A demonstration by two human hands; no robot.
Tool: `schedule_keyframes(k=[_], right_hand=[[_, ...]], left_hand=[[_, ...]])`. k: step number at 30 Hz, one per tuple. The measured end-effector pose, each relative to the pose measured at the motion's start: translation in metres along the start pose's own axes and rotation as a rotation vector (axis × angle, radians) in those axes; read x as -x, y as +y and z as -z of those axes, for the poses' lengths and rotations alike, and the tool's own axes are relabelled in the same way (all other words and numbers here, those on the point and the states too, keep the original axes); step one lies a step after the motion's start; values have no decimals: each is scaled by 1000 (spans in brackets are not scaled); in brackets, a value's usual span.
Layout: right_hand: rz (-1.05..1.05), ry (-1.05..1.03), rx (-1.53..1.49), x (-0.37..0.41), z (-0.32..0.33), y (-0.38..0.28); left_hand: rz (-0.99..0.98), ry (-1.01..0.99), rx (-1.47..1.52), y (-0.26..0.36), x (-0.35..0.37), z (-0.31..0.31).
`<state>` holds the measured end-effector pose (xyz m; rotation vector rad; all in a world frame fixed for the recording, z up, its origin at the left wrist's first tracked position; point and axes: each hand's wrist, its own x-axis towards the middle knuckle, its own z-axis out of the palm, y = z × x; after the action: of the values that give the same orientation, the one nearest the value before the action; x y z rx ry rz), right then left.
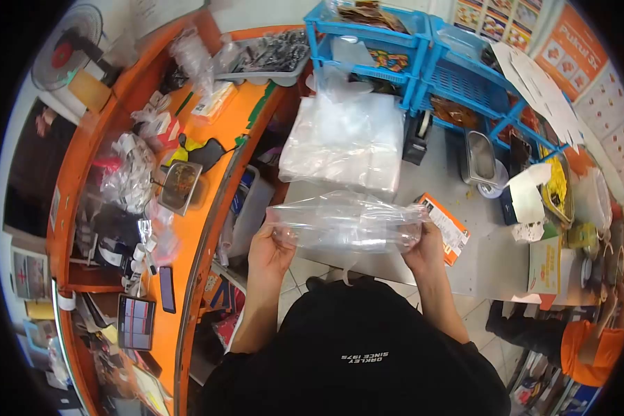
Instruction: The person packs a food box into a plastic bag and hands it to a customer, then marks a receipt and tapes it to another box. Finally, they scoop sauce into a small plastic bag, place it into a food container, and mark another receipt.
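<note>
A clear plastic bag [347,222] is stretched sideways between my two hands, above the near edge of the steel table. My left hand [271,251] pinches its left end between thumb and fingers. At the other end, my right hand [425,246] grips the bag in the same way. Just beyond lies a thick stack of clear plastic bags [343,142]. An orange and white printed box [449,229] rests on the table close to my right hand, partly behind it.
Blue plastic racks [423,55] stand at the back, beside a black tape dispenser [417,137]. A metal container [480,156] sits to the right. On the left, an orange counter [211,166] carries a phone [167,289] and a tablet [136,322]. A person in orange [589,350] is at lower right.
</note>
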<state>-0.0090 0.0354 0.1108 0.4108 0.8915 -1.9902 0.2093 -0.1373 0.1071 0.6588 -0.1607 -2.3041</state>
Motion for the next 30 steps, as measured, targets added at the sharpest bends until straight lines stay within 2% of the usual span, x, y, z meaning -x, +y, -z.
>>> schedule_keyframes(k=[1, 3, 5, 6, 7, 8, 9, 10, 11, 12, 13, 14, 15, 16, 17, 18, 19, 20, 21, 23, 24, 26, 27, 29, 30], right_hand=[[2, 4, -14, 4, 9, -12], [98, -245, 445, 9, 37, -49], [163, -175, 733, 23, 41, -86], [155, -173, 728, 34, 32, -104], [86, -295, 813, 43, 19, -125], [19, -418, 893, 45, 14, -138], [20, -415, 884, 38, 20, -145], [-117, -615, 889, 26, 28, -153], [-260, -818, 892, 11, 39, -157], [-107, -767, 977, -9, 63, -148], [-109, -778, 975, -22, 63, -142], [-258, -892, 1063, -33, 54, -134], [-404, -1003, 1143, -41, 41, -125], [-462, -887, 1064, -37, 20, -116], [-523, -768, 986, -35, 1, -110], [-558, -897, 934, -70, -2, -102], [-594, -1023, 879, -102, -3, -92], [-271, -826, 1259, -68, -43, -99], [82, -581, 1592, -35, -81, -109], [1194, -298, 1949, -100, -61, -118], [1684, -164, 1521, -90, -64, -113], [1277, -341, 1137, -52, -65, -72], [1211, -579, 1153, -32, -56, -40], [1018, -843, 1583, -21, -39, 0], [744, -682, 2059, -50, -9, 15]], left_hand=[[7, 0, -13, 6, 6, -1], [96, -345, -148, 35, 17, 1], [-36, -216, -1030, 44, 41, -38], [297, -277, -1145, 49, 57, -46], [169, -582, -1448, 63, 39, 16], [386, -927, -1164, 64, 25, 33], [586, -1242, -838, 64, 17, 36], [585, -1248, -847, 65, 18, 28], [477, -1071, -815, 66, 24, 19], [368, -890, -778, 69, 31, 12], [344, -585, -896, 75, 33, 6], [315, -274, -992, 79, 29, -2], [-140, -450, -1393, 71, 9, -14], [-636, -621, -1747, 52, -11, -25], [-691, -725, -1740, 22, -13, -35], [-749, -832, -1726, -10, -15, -47], [-378, -857, -1873, -42, -14, -60], [2, -868, -1983, -61, -15, -69], [-4, -880, -1985, -62, -27, -59], [-68, -333, -1588, -63, -62, -27], [-70, -347, -1583, -66, -65, -30], [-140, -257, -1265, -77, -64, -28], [-121, -261, -1259, -79, -61, -20], [-8, 88, -1127, -85, -71, -4], [205, -17, -1215, -62, -104, 44]])
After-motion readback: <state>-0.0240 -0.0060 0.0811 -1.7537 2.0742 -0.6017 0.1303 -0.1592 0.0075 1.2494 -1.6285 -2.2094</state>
